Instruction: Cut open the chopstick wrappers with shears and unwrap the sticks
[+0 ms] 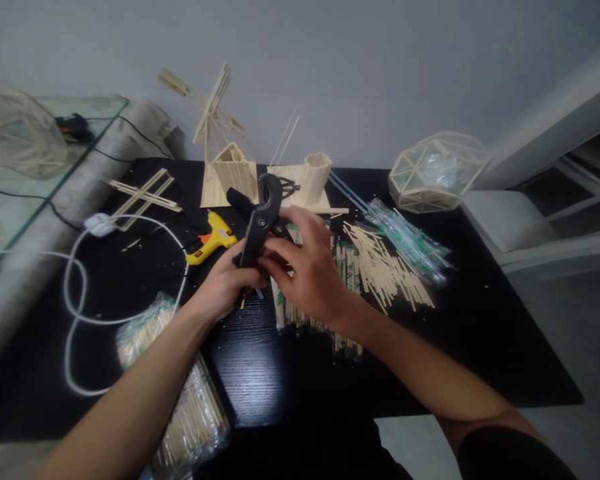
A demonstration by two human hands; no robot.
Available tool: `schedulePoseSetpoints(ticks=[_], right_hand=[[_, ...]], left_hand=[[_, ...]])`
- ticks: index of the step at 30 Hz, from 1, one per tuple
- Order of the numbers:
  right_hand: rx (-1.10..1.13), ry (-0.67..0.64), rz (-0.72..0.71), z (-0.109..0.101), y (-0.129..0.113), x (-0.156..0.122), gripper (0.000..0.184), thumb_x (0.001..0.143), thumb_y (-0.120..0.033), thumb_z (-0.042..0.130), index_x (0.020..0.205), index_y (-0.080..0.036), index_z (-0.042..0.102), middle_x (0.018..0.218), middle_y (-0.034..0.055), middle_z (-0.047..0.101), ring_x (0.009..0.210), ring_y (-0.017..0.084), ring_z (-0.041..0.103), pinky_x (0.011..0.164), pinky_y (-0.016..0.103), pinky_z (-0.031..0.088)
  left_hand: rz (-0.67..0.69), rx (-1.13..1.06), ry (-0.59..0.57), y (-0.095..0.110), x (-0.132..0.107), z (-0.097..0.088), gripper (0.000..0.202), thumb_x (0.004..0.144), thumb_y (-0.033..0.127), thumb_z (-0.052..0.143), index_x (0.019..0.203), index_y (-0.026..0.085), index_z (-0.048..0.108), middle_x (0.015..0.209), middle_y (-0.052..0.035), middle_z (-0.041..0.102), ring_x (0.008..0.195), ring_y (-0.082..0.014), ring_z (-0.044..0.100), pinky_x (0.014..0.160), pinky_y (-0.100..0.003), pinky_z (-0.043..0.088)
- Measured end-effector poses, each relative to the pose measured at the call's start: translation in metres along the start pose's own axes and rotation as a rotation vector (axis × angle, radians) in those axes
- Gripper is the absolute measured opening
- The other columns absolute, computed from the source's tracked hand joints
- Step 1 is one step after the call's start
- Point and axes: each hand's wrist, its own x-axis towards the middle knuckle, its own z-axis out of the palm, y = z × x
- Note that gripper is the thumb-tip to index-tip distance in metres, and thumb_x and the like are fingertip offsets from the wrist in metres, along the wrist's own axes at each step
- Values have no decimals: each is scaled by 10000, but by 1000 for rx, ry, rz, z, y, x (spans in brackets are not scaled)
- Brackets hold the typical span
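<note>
My left hand (227, 277) is wrapped round the lower handle of black hand cutters (261, 223), which point up and away from me with a curved, hooked jaw at the top. My right hand (307, 263) is beside them, its fingers bent and closed together against the near side of the tool. Whatever is between those fingertips is hidden. Just left of the cutters, a yellow glue gun (213, 237) lies on the black table (405, 353). Under and beyond my right hand are packs of wooden sticks (347, 267) in printed wrappers.
Loose sticks (387, 267) and clear glue sticks (405, 237) lie to the right. At the back stand a stick windmill (233, 177), a stick cup (317, 175) and a polyhedron frame (437, 172). A white cable (67, 300) loops at left, near a bagged stick bundle (195, 413).
</note>
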Motion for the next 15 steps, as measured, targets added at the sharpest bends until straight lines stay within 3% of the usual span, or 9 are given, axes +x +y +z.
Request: schedulePoseSetpoints(ticks=[11, 15], right_hand=[[-47, -77, -32, -11, 1, 4, 223, 1022, -223, 568, 1053, -260, 786, 1503, 103, 555, 1457, 317, 436, 1211, 538, 358], [11, -33, -14, -17, 3, 5, 196, 1019, -247, 582, 1025, -257, 777, 1499, 104, 543, 1445, 315, 457, 1192, 551, 385]], left_hand=[[1, 3, 21, -4, 1, -2, 354, 527, 47, 707, 852, 186, 724, 665, 39, 626, 543, -102, 510, 458, -208, 372], [6, -78, 7, -6, 3, -4, 460, 540, 15, 709, 957, 206, 749, 734, 38, 693, 633, -121, 614, 631, -227, 524]])
